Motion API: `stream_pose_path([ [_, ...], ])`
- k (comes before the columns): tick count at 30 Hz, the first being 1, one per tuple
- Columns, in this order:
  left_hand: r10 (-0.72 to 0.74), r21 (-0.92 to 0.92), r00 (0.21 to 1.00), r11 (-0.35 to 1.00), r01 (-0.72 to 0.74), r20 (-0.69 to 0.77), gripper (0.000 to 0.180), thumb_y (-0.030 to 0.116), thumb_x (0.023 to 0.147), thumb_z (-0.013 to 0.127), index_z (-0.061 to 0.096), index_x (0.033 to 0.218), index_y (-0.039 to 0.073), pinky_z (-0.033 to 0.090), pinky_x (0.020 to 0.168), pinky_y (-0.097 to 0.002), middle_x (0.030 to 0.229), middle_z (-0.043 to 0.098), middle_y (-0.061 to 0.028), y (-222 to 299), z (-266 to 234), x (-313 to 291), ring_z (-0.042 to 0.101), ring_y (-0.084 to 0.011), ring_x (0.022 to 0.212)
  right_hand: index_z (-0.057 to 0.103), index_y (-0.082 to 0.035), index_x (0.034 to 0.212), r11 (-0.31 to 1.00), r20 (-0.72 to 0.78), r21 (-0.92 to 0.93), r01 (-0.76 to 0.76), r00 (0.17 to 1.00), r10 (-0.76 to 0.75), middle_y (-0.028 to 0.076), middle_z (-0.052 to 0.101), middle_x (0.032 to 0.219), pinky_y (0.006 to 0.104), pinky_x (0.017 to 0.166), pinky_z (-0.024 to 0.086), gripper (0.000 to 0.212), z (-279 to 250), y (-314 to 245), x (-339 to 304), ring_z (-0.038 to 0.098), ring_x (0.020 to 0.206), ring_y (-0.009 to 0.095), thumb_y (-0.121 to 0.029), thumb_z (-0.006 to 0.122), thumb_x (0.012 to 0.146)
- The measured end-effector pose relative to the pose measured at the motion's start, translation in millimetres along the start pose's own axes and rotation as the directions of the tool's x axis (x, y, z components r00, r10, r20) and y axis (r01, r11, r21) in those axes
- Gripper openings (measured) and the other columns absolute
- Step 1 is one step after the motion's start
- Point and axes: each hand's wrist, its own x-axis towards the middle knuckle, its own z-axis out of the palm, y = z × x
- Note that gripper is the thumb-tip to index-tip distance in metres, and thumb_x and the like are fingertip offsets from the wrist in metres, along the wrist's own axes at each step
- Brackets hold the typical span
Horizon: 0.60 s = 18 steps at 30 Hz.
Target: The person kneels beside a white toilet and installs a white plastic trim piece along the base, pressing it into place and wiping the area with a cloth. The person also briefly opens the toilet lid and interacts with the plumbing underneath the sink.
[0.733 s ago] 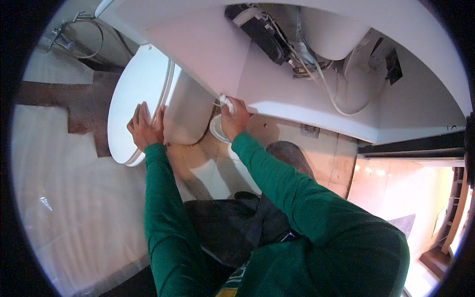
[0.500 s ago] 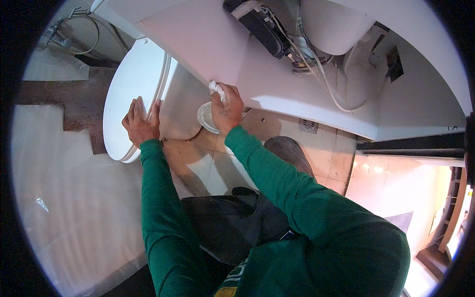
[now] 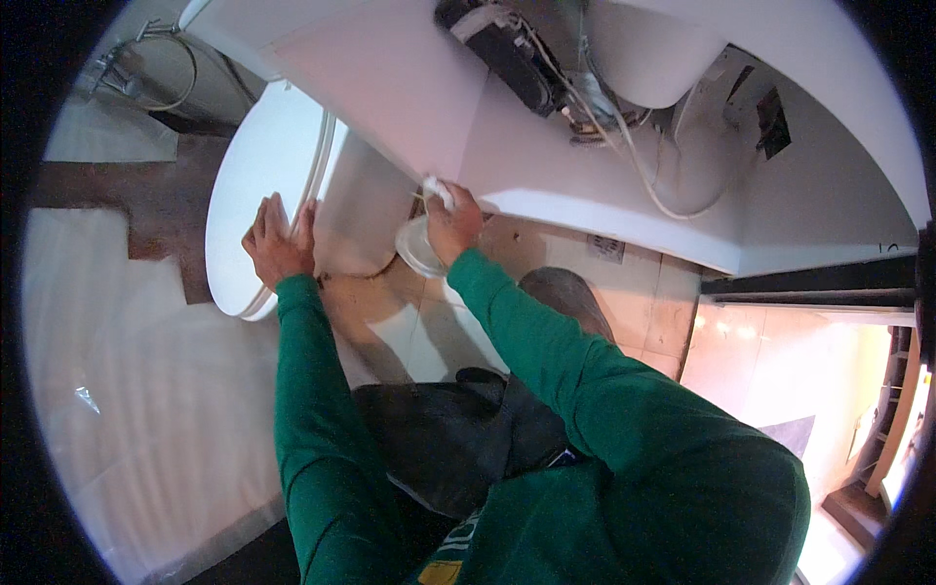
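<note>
My left hand (image 3: 279, 241) lies on the rim of a closed white toilet lid (image 3: 258, 185), fingers stretched along its right edge. Beside the toilet bowl (image 3: 361, 210), my right hand (image 3: 455, 222) is closed around a crumpled white cloth (image 3: 438, 191), part of which sticks out above the fingers. Just left of and below that hand is a round, whitish open container (image 3: 417, 246), partly covered by the hand. Whether the hand also touches the container cannot be made out.
A white cabinet panel (image 3: 595, 219) runs behind my right hand. Inside it are a black device (image 3: 507, 58), hoses (image 3: 634, 161) and a white basin (image 3: 653, 49). A floor drain (image 3: 606, 248) sits in the tiles. Plastic sheeting (image 3: 156, 390) covers the left floor.
My right hand, with the cloth, has shifted slightly right and toward me. The round container has also shifted that way. My left hand stays on the lid.
</note>
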Motion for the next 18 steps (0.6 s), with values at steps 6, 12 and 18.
stream_pose_path([
  [6, -0.069, -0.007, 0.997, 0.998, 0.069, 0.028, 0.064, 0.06, 0.086, 0.072, 0.067, 0.133, 0.017, 0.049, 0.104, -0.0434, 0.138, 0.063, -0.0064, -6, -9, -6, 0.052, -0.031, 0.126, 0.071, -0.004, 0.11, 0.983, 0.231, 0.025, -0.182, 0.958, 0.172, 0.019, 0.071, 0.106, 0.0417, 0.088, 0.053, 0.034, -28, -9, 4, 0.068, 0.097, 0.036, -0.023, 0.075, 0.082],
  [12, -0.023, -0.103, 0.999, 0.994, 0.02, -0.03, 0.06, 0.057, 0.087, 0.072, 0.068, 0.13, 0.015, 0.044, 0.108, -0.043, 0.135, 0.065, -0.0092, -2, -5, -5, 0.056, -0.0294, 0.127, 0.072, -0.007, 0.108, 0.98, 0.099, 0.093, 0.174, 0.978, -0.183, 0.015, 0.069, 0.1, 0.0404, 0.084, 0.053, 0.029, -23, -35, 12, 0.067, 0.092, 0.033, -0.016, 0.075, 0.081],
  [18, 0.018, -0.063, 0.998, 0.998, -0.023, -0.068, 0.06, 0.054, 0.084, 0.076, 0.07, 0.128, 0.014, 0.047, 0.103, -0.0423, 0.132, 0.066, -0.0106, -6, -3, -7, 0.056, -0.0319, 0.121, 0.072, -0.008, 0.11, 0.974, 0.106, 0.094, 0.204, 0.971, -0.214, 0.013, 0.065, 0.093, 0.0407, 0.084, 0.052, 0.028, -14, -31, 10, 0.063, 0.091, 0.032, -0.009, 0.071, 0.081],
])
